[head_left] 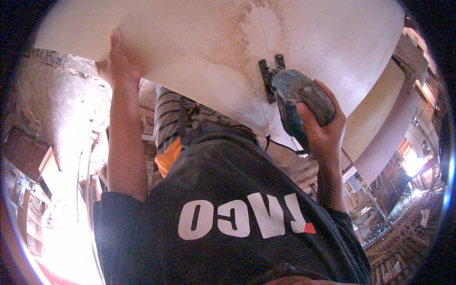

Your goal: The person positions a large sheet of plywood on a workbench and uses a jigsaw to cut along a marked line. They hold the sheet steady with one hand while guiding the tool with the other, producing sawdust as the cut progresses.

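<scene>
A large pale panel (180, 42) fills the upper part of the head view. My left hand (118, 66) grips its near edge on the left, with the thumb on top and the other fingers mostly hidden underneath. In my right hand (325, 126) is a dusty blue-green and black jigsaw (304, 95), held around its body near the panel's near edge on the right. The jigsaw's black base plate (267, 80) rests on the panel. From there a thin dark line runs away toward the far side. Its blade cannot be made out.
Brown sawdust (232, 47) lies scattered along the dark line. More sheets (375, 109) stand or lie beyond the panel's right edge. An orange cloth or bag (167, 156) shows below the panel, beside striped fabric (166, 114). A dark cord (285, 146) runs under the jigsaw.
</scene>
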A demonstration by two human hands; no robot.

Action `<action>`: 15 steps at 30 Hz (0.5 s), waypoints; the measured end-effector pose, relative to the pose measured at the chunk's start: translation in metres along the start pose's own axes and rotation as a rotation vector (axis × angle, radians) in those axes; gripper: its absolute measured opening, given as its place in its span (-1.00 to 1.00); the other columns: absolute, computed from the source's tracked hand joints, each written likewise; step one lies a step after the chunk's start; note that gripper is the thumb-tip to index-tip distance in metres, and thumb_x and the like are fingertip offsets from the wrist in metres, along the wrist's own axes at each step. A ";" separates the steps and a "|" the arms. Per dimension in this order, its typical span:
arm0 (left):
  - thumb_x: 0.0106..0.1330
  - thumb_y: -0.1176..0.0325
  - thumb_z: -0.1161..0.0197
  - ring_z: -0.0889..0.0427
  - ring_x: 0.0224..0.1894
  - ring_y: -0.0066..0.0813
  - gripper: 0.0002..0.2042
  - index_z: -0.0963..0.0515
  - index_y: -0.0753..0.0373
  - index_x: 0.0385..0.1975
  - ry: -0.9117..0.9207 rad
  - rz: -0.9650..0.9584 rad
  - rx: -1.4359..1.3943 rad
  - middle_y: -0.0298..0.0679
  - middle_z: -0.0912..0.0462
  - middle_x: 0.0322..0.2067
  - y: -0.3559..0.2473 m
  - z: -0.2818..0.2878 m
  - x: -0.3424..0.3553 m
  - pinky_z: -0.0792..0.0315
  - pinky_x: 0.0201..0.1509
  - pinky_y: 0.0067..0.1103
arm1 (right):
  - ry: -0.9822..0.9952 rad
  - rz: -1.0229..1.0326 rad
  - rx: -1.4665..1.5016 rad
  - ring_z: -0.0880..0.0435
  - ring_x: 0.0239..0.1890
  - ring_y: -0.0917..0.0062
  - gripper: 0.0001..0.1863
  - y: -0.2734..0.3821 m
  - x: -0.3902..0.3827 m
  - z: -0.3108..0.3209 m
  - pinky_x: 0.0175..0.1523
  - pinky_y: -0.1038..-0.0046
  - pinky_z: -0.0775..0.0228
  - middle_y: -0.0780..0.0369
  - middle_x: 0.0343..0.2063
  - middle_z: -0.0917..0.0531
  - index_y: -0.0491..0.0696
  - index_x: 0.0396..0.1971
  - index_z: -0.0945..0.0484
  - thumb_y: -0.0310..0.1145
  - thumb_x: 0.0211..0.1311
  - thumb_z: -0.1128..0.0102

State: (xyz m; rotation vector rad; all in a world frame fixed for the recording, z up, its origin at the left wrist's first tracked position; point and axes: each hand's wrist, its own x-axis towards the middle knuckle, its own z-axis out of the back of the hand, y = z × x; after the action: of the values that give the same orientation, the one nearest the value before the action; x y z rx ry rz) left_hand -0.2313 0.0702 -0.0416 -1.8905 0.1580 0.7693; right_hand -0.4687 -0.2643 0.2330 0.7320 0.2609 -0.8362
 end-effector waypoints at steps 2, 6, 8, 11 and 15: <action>0.42 0.26 -0.38 -0.64 0.14 -0.03 -0.43 -0.31 0.29 0.33 -0.048 -0.009 0.082 -0.04 -0.57 0.18 -0.005 -0.016 -0.014 -0.65 0.18 -0.08 | -0.009 0.003 0.026 -0.68 -0.36 0.68 -0.34 0.000 0.001 -0.003 -0.34 0.62 -0.55 0.22 -0.11 -0.78 -0.11 0.35 -0.51 -0.32 0.28 -0.54; 0.59 0.00 -0.13 -0.54 0.20 -0.06 -0.47 -0.33 0.17 0.39 -0.115 -0.014 0.178 -0.09 -0.55 0.21 -0.012 -0.033 -0.029 -0.48 0.26 -0.06 | -0.005 0.011 0.061 -0.70 -0.29 0.62 -0.34 0.001 0.003 -0.003 -0.24 0.57 -0.55 0.19 -0.08 -0.78 -0.11 0.34 -0.52 -0.32 0.26 -0.55; 0.56 0.04 -0.17 -0.55 0.19 -0.06 -0.47 -0.33 0.19 0.38 -0.102 -0.022 0.123 -0.08 -0.55 0.20 -0.012 -0.026 -0.025 -0.51 0.24 -0.06 | -0.003 -0.028 0.099 -0.74 -0.07 0.47 -0.34 0.007 0.003 -0.004 0.05 0.42 -0.57 0.12 -0.01 -0.78 -0.13 0.31 -0.54 -0.32 0.22 -0.57; 0.51 0.11 -0.24 -0.58 0.17 -0.05 -0.46 -0.31 0.22 0.37 -0.075 -0.025 0.075 -0.07 -0.56 0.20 -0.008 -0.020 -0.020 -0.55 0.23 -0.06 | -0.002 -0.014 0.056 -0.71 -0.21 0.57 -0.34 0.007 0.003 -0.002 -0.16 0.52 -0.55 0.17 -0.06 -0.78 -0.12 0.33 -0.53 -0.33 0.25 -0.55; 0.45 0.20 -0.33 -0.62 0.15 -0.04 -0.43 -0.30 0.25 0.36 -0.050 -0.018 0.038 -0.05 -0.56 0.18 -0.005 -0.014 -0.013 -0.61 0.21 -0.07 | -0.008 0.000 0.020 -0.67 -0.37 0.68 -0.35 0.006 0.005 -0.003 -0.36 0.63 -0.53 0.22 -0.13 -0.77 -0.11 0.35 -0.52 -0.34 0.28 -0.54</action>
State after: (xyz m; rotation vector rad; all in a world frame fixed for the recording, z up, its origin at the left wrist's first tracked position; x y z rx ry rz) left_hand -0.2334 0.0573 -0.0262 -1.8325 0.1229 0.7954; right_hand -0.4611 -0.2627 0.2315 0.7470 0.2462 -0.8427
